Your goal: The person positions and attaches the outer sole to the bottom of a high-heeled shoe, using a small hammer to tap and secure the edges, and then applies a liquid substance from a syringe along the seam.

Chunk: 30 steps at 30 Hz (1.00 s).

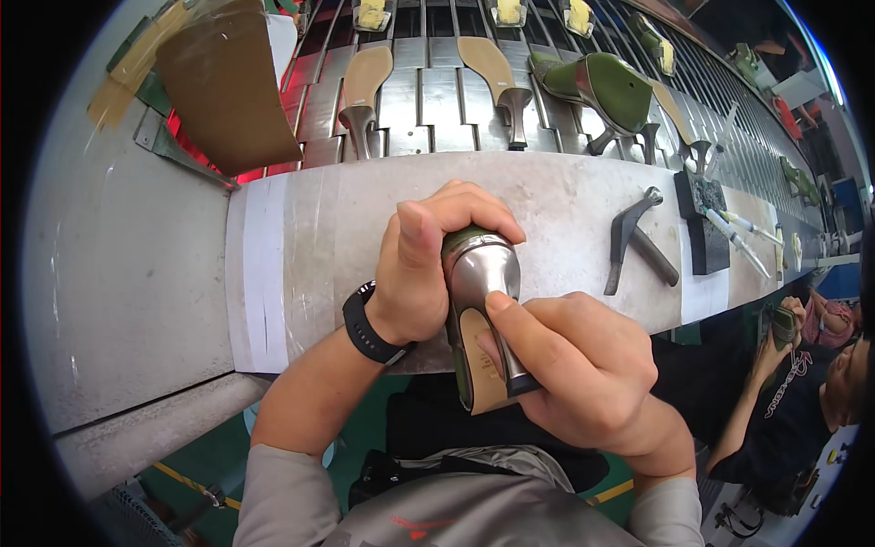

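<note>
A green high-heeled shoe (485, 269) with a silver metallic heel and a tan sole is held over the bench's near edge, heel side up. My left hand (421, 251), below a black watch, is wrapped round the far left side of the shoe, its thumb raised. My right hand (583, 365) grips the silver heel from the right, with its thumb pressed on the heel's base. The fingers under the shoe are partly hidden. Right of the shoe, a hammer (638, 242) with a dark handle lies on the bench, apart from both hands.
The pale bench (556, 201) adjoins a slatted metal conveyor (439, 105) carrying heeled soles (367, 80) and a green shoe (624, 91). A black block (700, 219) with syringe-like tubes stands right. A brown board (223, 91) leans far left. At right, another person holds a green shoe (782, 325).
</note>
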Each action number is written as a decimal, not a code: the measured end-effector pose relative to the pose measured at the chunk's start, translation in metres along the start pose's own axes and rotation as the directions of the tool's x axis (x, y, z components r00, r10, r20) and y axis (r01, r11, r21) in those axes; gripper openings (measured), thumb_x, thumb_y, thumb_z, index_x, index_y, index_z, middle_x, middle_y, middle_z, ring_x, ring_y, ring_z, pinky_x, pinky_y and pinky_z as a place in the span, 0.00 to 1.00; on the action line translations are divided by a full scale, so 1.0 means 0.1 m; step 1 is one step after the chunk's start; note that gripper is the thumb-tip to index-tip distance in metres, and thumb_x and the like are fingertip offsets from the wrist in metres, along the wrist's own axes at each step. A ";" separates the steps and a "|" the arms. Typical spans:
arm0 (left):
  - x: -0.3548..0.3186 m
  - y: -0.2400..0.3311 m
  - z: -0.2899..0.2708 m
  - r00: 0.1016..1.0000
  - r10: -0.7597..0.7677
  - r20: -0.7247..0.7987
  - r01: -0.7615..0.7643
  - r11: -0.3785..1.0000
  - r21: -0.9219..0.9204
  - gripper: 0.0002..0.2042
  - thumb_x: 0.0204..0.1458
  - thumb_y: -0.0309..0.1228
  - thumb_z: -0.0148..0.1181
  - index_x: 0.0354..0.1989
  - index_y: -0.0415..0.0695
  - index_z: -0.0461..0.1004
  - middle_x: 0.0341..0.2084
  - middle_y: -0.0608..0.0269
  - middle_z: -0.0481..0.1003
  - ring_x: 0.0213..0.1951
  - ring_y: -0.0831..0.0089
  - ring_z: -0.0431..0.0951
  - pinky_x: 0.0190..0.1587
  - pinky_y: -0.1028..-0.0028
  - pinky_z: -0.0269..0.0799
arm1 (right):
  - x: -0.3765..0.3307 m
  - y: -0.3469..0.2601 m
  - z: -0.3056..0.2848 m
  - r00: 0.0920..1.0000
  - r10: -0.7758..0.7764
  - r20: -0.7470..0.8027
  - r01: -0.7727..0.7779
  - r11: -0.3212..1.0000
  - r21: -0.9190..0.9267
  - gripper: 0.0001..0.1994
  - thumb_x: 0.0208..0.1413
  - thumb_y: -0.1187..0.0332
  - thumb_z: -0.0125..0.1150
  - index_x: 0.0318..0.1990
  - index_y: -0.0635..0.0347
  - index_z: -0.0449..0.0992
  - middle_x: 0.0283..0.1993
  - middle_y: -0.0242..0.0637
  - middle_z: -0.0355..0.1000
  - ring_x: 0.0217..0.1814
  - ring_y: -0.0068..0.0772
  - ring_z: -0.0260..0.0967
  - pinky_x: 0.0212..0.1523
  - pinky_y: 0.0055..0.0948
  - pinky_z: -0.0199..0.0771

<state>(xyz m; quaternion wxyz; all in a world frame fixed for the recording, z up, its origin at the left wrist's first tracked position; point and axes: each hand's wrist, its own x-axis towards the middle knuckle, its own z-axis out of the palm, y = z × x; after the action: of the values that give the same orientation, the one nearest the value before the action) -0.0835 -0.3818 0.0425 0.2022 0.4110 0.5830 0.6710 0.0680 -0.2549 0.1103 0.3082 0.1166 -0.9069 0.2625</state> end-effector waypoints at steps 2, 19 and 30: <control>-0.01 0.00 0.00 1.000 -0.005 -0.013 0.005 1.000 0.004 0.57 0.62 0.77 0.11 0.39 0.35 0.83 0.40 0.52 0.79 0.44 0.64 0.78 0.53 0.66 0.71 | -0.01 0.00 0.01 1.000 0.000 -0.004 0.000 1.000 0.005 0.21 0.42 0.80 0.77 0.48 0.70 0.86 0.31 0.38 0.77 0.25 0.32 0.74 0.23 0.30 0.70; 0.12 -0.01 -0.18 0.993 -0.105 -0.050 0.094 0.978 -0.184 0.14 0.65 0.34 0.58 0.38 0.35 0.83 0.33 0.65 0.81 0.38 0.80 0.75 0.44 0.77 0.71 | 0.11 0.29 -0.06 0.820 0.510 0.259 -0.548 0.572 0.610 0.13 0.63 0.70 0.64 0.51 0.70 0.83 0.34 0.40 0.81 0.31 0.27 0.80 0.29 0.28 0.74; 0.29 0.05 0.12 0.986 -0.144 0.090 0.153 0.983 -0.105 0.28 0.77 0.47 0.44 0.44 0.34 0.84 0.35 0.61 0.84 0.38 0.77 0.81 0.46 0.77 0.76 | 0.21 0.27 -0.17 0.962 0.212 0.174 -0.138 0.922 -0.361 0.10 0.61 0.65 0.68 0.37 0.65 0.80 0.20 0.48 0.73 0.23 0.54 0.76 0.28 0.45 0.74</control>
<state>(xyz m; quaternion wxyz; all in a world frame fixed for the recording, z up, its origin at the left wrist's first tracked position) -0.0899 -0.3540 0.0558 0.2981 0.3816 0.5649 0.6682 0.0500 -0.2239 0.1239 0.2018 0.0058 -0.9730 0.1122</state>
